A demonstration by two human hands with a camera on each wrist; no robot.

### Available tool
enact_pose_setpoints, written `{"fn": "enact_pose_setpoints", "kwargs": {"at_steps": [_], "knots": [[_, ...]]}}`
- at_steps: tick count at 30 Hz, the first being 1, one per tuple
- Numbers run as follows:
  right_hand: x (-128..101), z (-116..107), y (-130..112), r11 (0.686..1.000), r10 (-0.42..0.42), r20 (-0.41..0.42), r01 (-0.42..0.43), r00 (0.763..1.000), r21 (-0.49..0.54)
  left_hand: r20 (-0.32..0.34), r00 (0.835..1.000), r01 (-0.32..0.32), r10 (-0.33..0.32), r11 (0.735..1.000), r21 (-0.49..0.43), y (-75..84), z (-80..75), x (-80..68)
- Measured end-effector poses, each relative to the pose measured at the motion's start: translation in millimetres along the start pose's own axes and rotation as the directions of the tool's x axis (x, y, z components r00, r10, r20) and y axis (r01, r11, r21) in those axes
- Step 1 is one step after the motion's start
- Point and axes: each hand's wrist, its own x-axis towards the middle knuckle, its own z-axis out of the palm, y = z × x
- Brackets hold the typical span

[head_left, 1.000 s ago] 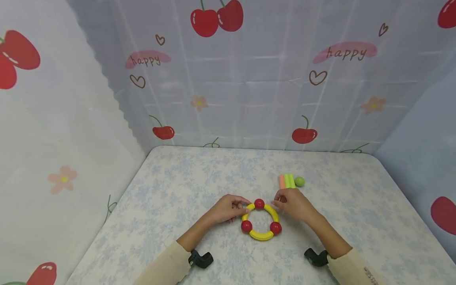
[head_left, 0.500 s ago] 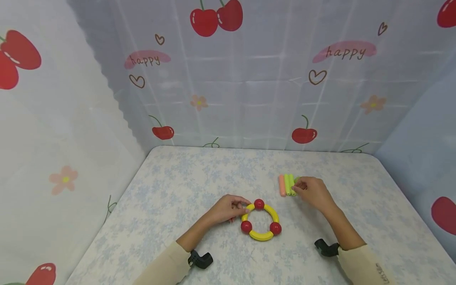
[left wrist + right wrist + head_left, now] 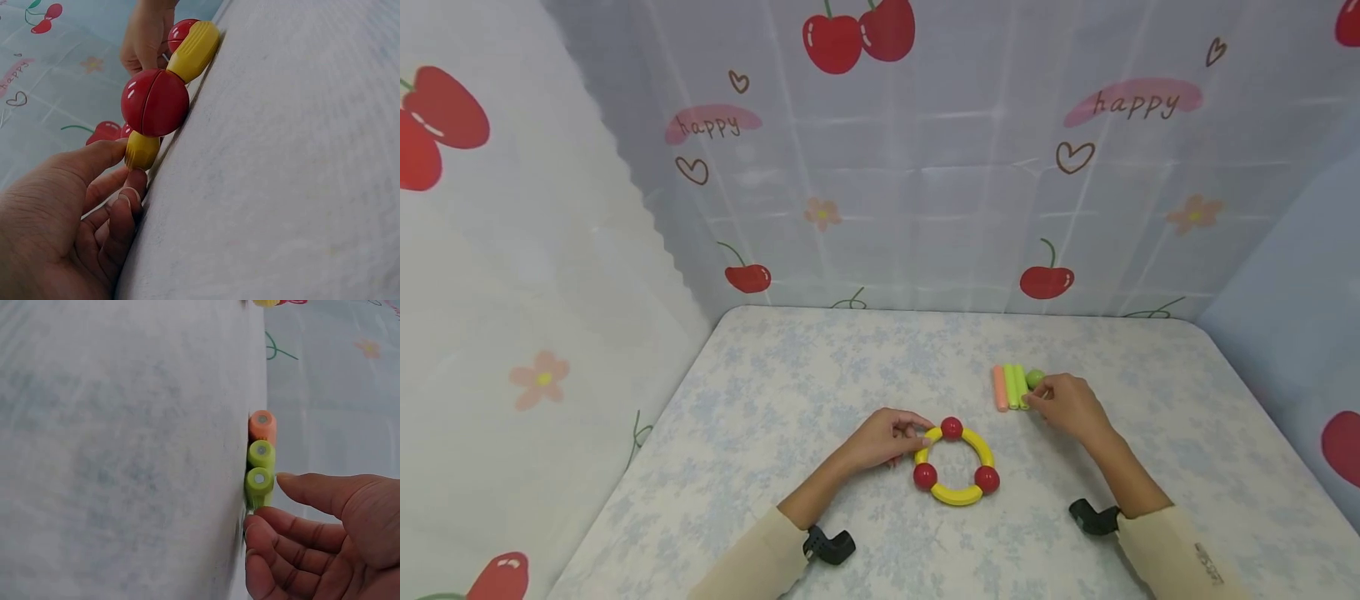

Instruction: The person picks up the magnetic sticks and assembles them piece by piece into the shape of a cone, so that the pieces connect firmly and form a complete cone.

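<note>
- Right hand (image 3: pixel 1070 406) has left the ring and gone out to the row of sticks since a second ago; the left hand has stayed put, and so has the ring.
- Left hand (image 3: pixel 882 439) sits at the left edge of the ring (image 3: pixel 956 463), thumb and fingertips pinching a yellow arc, as the left wrist view shows clearly.
- That ring lies flat on the bench (image 3: pixel 790 400), mid-front: yellow curved pieces joined by three red balls (image 3: pixel 951 428).
- Over to the right, three short sticks lie side by side and touching: the orange stick (image 3: pixel 1000 388), then two green sticks (image 3: pixel 1014 387).
- Just beyond them, a green ball (image 3: pixel 1035 378) rests against the outer green one.
- Right hand is at the outer green stick, fingers loosely curled with fingertips at its near end, thumb alongside; no firm grip shows.
</note>
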Motion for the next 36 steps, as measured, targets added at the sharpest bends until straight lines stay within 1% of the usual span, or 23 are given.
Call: {"fn": "enact_pose_setpoints", "kwargs": {"at_steps": [5,9,16,21,26,29,32,36], "knots": [[3,-3,-4,0.999,0.047,0.041,-0.046,0.998,-0.008,-0.008,1.000,0.011,-0.012,1.000,-0.010,0.6,0.7,0.0],[5,-4,-6,0.998,0.065,0.072,-0.065,0.995,-0.008,-0.001,1.000,0.018,-0.018,1.000,-0.020,1.1,0.9,0.3],[12,-4,-6,0.996,0.084,0.110,-0.084,0.990,-0.007,-0.002,1.000,0.012,-0.012,1.000,-0.010,4.0,-0.3,0.3],[12,-6,-6,0.994,0.109,0.160,-0.110,0.981,-0.003,0.000,1.000,0.015,-0.015,1.000,-0.015,4.1,-0.9,-0.2],[2,-11,-6,0.995,0.101,0.215,-0.101,0.971,-0.010,0.002,1.000,0.019,-0.019,1.000,-0.017,5.2,-0.1,-0.6],[-6,-13,-6,0.994,0.110,0.243,-0.108,0.964,-0.022,-0.001,1.000,0.020,-0.020,1.000,-0.014,5.0,0.2,-0.9],[-15,-13,-6,0.993,0.118,0.265,-0.113,0.957,-0.036,-0.002,1.000,0.011,-0.011,1.000,-0.007,3.9,0.2,-1.0],[-24,-11,-5,0.994,0.111,0.281,-0.103,0.953,-0.044,0.000,1.000,-0.006,0.006,1.000,-0.008,1.8,-0.3,-0.9]]}}
